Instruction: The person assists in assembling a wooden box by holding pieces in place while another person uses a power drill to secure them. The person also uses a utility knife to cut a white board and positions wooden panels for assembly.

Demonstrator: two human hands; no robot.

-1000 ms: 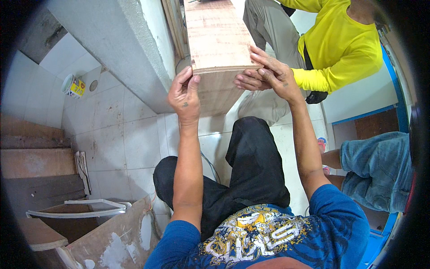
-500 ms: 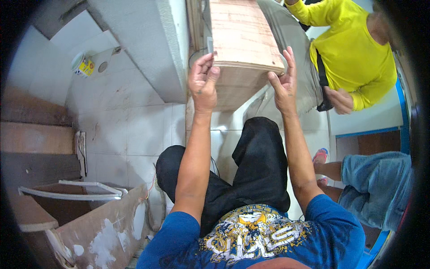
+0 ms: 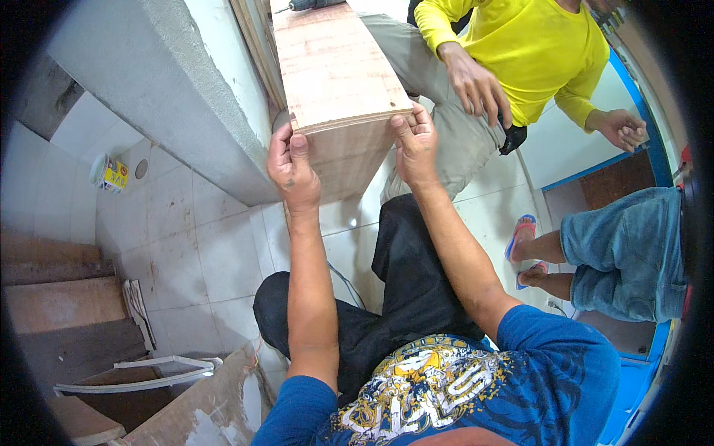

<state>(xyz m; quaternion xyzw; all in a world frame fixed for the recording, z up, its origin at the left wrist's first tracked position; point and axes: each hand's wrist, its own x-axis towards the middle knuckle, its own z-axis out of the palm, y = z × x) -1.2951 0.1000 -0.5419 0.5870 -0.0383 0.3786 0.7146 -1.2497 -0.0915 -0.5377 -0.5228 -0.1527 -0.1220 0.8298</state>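
Observation:
A long plywood box (image 3: 338, 70) stands in front of me, its pale top panel running away toward the far edge. My left hand (image 3: 295, 172) grips its near left corner, thumb on the front and fingers along the side. At the near right corner my right hand (image 3: 416, 149) is closed the same way, thumb against the panel's layered edge. On the far part of the top lies a dark power drill (image 3: 312, 4), partly cut off by the frame.
A person in a yellow shirt (image 3: 520, 59) sits right of the box, hands apart from it. Another person in denim shorts (image 3: 621, 253) stands at right. A grey wall (image 3: 171, 82) rises on the left. Wooden steps (image 3: 59, 305) and a patched board (image 3: 223, 405) lie lower left.
My view has swung, so the box appears farther left. My right fingers have closed in on its corner. The drill has come into view, and the yellow-shirted person's hand has reached nearer the box.

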